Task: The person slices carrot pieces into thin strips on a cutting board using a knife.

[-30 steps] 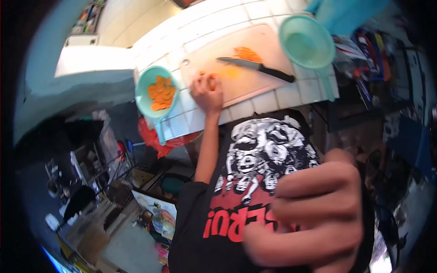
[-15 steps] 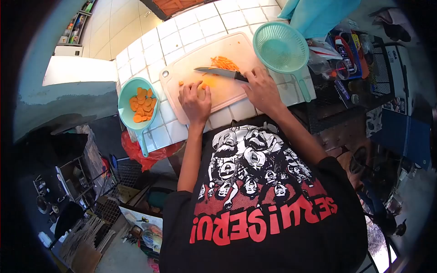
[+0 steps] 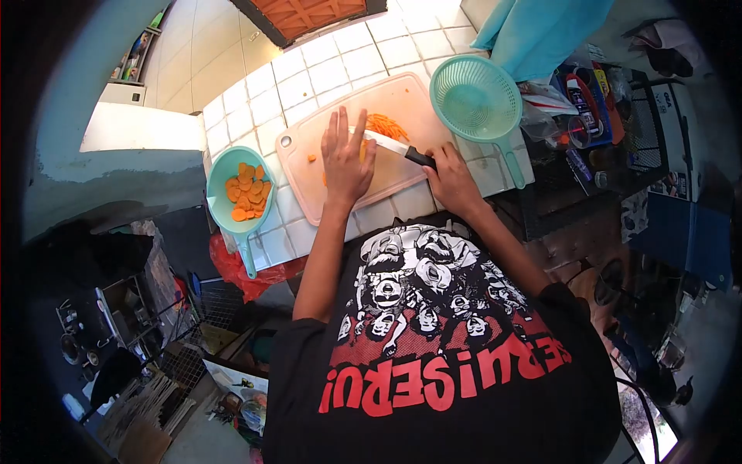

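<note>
My right hand (image 3: 454, 179) is closed round the black handle of a kitchen knife (image 3: 389, 144), its blade pointing left over the pink cutting board (image 3: 300, 195). With fingers stretched out, my left hand (image 3: 348, 161) is over the board, right at the blade's tip, and hides part of the tip. Behind the blade is a pile of thin carrot strips (image 3: 386, 125). A small carrot piece (image 3: 311, 158) lies left of my left hand, and more orange shows beside and under the fingers.
Left of the board, a turquoise strainer (image 3: 215, 165) with a handle holds carrot slices (image 3: 246, 192). A larger turquoise strainer (image 3: 475, 97) stands at the board's right. All rest on a white tiled counter (image 3: 328, 73); turquoise cloth (image 3: 541, 39) hangs at the back right.
My left hand has moved up and right over the board, its curled fingers now straightened. The knife's blade has turned to point more toward my left hand; my right hand has shifted slightly.
</note>
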